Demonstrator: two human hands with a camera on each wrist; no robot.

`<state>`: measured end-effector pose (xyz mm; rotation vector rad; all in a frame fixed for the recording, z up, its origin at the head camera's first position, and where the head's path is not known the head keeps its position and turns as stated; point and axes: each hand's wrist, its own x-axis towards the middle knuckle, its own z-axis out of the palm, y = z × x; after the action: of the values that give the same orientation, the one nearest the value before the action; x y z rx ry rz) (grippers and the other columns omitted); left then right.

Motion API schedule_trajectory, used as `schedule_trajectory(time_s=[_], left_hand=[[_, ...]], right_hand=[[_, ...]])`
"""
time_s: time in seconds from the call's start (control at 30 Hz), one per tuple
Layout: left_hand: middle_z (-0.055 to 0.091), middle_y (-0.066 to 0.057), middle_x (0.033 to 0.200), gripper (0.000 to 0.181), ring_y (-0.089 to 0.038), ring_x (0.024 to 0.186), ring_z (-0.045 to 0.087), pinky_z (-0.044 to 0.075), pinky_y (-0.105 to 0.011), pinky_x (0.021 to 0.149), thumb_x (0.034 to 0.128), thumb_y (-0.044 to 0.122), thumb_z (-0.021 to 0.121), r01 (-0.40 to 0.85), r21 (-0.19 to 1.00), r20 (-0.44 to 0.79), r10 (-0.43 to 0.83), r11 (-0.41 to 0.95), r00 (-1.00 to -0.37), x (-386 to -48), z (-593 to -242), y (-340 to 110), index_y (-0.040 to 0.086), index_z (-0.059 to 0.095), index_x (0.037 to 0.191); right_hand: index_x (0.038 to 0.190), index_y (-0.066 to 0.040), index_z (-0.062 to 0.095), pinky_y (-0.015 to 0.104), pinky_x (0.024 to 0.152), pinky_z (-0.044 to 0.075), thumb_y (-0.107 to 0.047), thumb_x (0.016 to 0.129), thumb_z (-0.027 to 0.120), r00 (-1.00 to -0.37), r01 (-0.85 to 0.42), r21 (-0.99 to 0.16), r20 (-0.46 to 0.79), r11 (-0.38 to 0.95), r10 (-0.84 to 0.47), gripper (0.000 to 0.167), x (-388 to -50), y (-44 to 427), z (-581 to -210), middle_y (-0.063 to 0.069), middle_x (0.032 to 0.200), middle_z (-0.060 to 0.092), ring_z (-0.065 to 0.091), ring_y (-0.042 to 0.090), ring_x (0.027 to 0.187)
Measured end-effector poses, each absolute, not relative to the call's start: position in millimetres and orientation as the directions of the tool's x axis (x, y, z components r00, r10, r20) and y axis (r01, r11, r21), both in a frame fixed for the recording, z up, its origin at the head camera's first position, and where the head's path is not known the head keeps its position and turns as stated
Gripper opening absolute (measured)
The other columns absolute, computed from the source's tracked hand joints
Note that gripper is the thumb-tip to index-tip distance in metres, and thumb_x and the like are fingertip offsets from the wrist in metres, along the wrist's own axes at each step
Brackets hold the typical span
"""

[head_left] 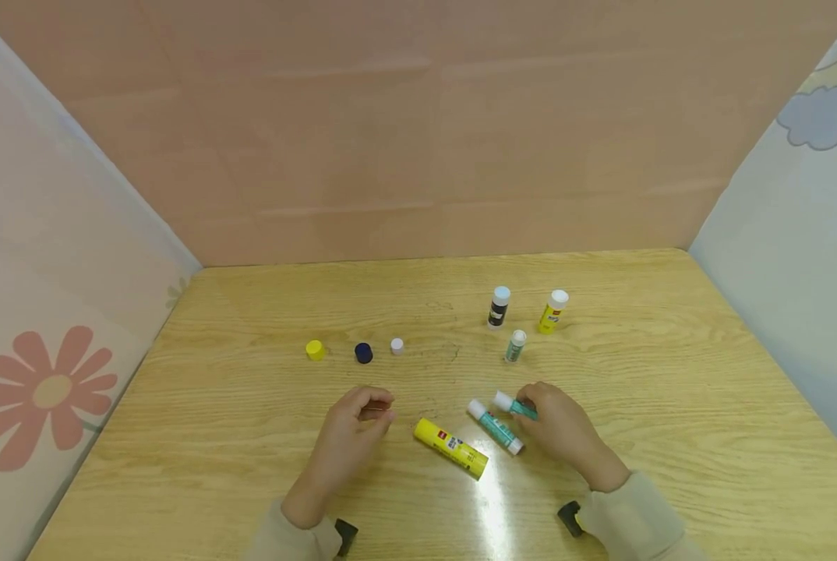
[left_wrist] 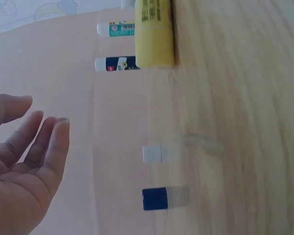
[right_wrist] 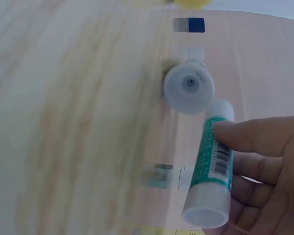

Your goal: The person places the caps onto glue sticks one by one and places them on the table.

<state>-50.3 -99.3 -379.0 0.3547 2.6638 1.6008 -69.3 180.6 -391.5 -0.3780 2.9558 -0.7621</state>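
My right hand [head_left: 564, 430] pinches a teal glue stick [right_wrist: 214, 164] with white ends between thumb and fingers, tilted in the right wrist view. Just left of it in the head view, a second teal glue stick [head_left: 496, 427] lies on the table. Farther left lies a large yellow glue stick [head_left: 450, 448]. Between that one and the left edge, my left hand [head_left: 348, 440] hovers with relaxed, bent fingers and nothing in them; the left wrist view shows the left hand [left_wrist: 29, 161] with thumb and fingertips apart.
Three caps stand at the left: yellow [head_left: 315, 350], dark blue [head_left: 364, 353] and white [head_left: 397, 346]. Behind my right hand stand a black glue stick [head_left: 498, 308], a yellow one with a white cap [head_left: 552, 312] and a small teal one [head_left: 515, 347]. A wall panel [head_left: 425, 156] rises behind the table.
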Motion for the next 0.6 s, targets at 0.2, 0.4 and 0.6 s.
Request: schedule_trajectory(time_s=[0.2,0.4,0.6], left_hand=[[0.055,-0.008,0.093,0.015,-0.017,0.083,0.054,0.047,-0.022,0.072,0.0784,0.001,0.061,0.197,0.831,0.12,0.177,0.52,-0.977,-57,-379,-108,-0.001,0.058,0.093],[0.055,-0.01,0.093,0.016,-0.018,0.083,0.053,0.047,-0.028,0.073,0.0787,0.002,0.061,0.198,0.797,0.107,0.188,0.571,-0.976,-64,-376,-113,-0.001,0.057,0.094],[0.055,-0.011,0.094,0.018,-0.022,0.086,0.053,0.046,-0.031,0.074,0.0795,0.005,0.061,0.205,0.775,0.101,0.204,0.598,-0.974,-69,-375,-113,0.0,0.057,0.096]], right_hand=[[0.085,-0.002,0.061,0.027,0.055,0.041,-0.006,0.074,0.064,-0.97,-0.187,-0.467,-0.05,0.864,-0.237,0.011,-69,182,-391,0.0,0.072,0.05,0.044,0.013,0.064],[0.084,-0.002,0.061,0.025,0.053,0.04,-0.004,0.074,0.064,-0.969,-0.169,-0.46,-0.085,0.872,-0.233,0.011,-68,182,-392,-0.001,0.07,0.049,0.042,0.012,0.061],[0.082,-0.003,0.061,0.024,0.052,0.039,-0.005,0.073,0.066,-0.968,-0.171,-0.454,-0.088,0.874,-0.235,0.011,-67,182,-392,-0.001,0.069,0.049,0.041,0.011,0.06]])
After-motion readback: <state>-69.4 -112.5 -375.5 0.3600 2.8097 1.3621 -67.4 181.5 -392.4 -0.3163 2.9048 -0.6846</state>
